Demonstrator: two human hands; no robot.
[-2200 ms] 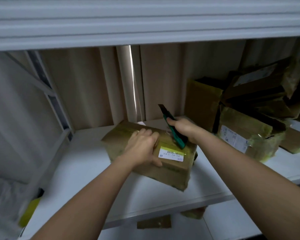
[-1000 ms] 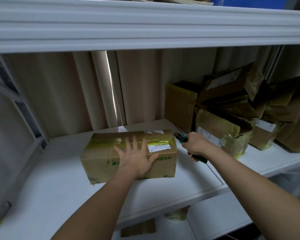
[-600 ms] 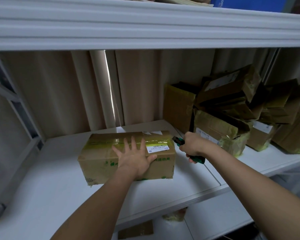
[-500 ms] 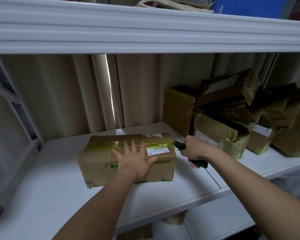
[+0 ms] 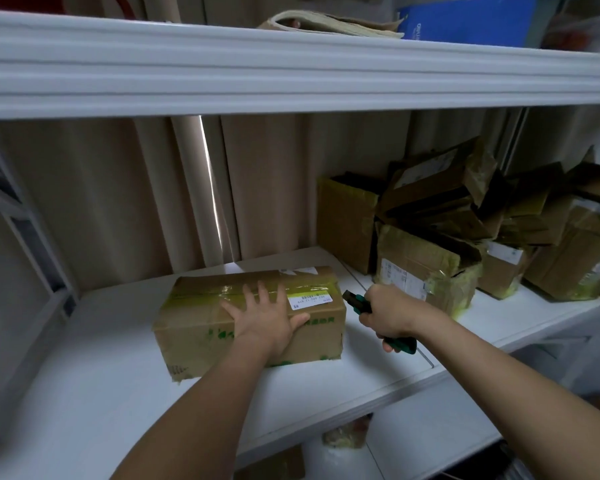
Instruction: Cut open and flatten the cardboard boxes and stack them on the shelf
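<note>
Beige curtain [image 5: 118,202] behind white shelving, bright light slit [image 5: 210,188] at gap; dim room.

The cardboard box [image 5: 250,317] now lies flat and square on the shelf [image 5: 84,393], no longer tipped. The left hand [image 5: 267,320] is spread flat against it. The right hand [image 5: 388,315] now points the green cutter [image 5: 359,303] at its right end.

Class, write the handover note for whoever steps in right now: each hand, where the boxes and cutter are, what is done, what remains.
Left hand: flat, fingers spread, pressing the taped box on the white shelf.
Right hand: grips the green cutter, its tip at the box's right end.
Pile of boxes sits to the right.
Done: box steadied.
Left: slit the tape, flatten, stack.
</note>
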